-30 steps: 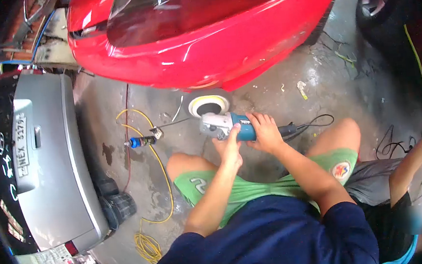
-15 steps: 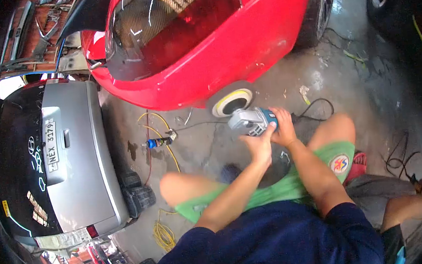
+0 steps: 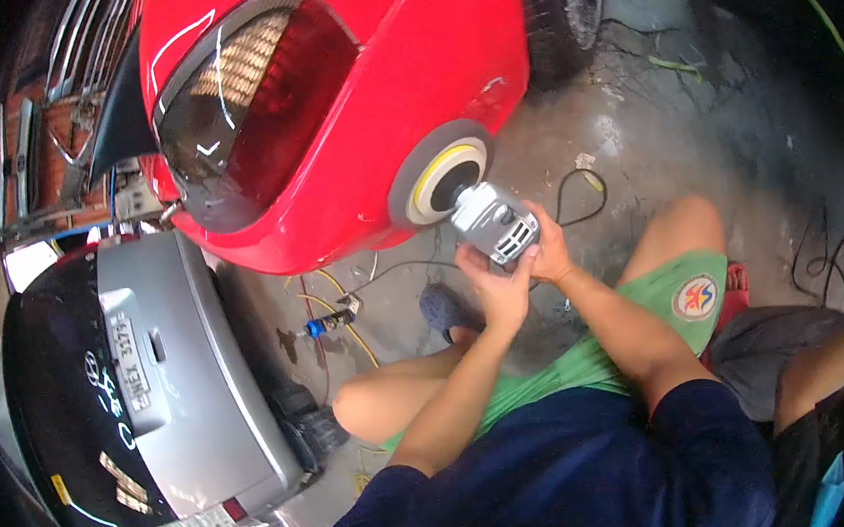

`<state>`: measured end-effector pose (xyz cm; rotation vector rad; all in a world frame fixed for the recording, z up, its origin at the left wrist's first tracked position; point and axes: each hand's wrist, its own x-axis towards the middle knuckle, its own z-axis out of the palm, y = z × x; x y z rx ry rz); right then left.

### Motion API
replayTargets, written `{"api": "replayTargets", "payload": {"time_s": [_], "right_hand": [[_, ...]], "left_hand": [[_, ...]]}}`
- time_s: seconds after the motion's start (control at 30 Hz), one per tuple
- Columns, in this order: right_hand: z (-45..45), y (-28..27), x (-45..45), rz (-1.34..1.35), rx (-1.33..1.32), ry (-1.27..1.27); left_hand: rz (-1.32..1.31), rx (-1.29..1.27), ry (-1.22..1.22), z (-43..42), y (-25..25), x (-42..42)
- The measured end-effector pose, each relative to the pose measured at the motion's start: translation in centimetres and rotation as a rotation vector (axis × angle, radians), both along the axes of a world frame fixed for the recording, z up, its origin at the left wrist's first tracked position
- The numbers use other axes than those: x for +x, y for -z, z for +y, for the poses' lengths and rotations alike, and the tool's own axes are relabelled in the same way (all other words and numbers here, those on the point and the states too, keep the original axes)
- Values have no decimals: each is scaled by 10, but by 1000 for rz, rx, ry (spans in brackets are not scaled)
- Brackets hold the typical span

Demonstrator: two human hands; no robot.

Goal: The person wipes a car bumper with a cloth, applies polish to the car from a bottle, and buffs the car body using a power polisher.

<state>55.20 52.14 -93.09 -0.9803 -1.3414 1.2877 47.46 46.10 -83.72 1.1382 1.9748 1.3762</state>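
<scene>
Both of my hands are round a power polisher (image 3: 495, 222) with a silver head. My left hand (image 3: 500, 287) grips it near the head, from below. My right hand (image 3: 548, 247) is wrapped round the body behind it. The round pad (image 3: 442, 173), grey with a yellow and white ring, is at the lower side of the red car panel (image 3: 337, 206), seemingly against it. Whether the pad spins cannot be told.
A silver car (image 3: 197, 384) stands at the left. On the floor are a blue and black tool (image 3: 330, 323), a yellow hose and a black cable (image 3: 605, 194). A co-worker's arm (image 3: 837, 358) is at the right. A tyre (image 3: 561, 15) is at the top.
The polisher has moved up with both hands, and its pad now overlaps the red panel. The view has turned, showing more of the red car's side and my left foot.
</scene>
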Motion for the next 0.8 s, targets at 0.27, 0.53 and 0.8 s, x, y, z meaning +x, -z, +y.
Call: {"api": "replayTargets", "payload": {"time_s": [0.27,0.53,0.8], "right_hand": [[23,13,16,369,-276,26],[44,40,14,563,-351,-95],[3,21,-7,714,-440,-333]], "left_hand": [[-136,-44,213,66,18,20],[334,-271,217,108,-5,29],[297,-363,171,59,-28,-1]]}}
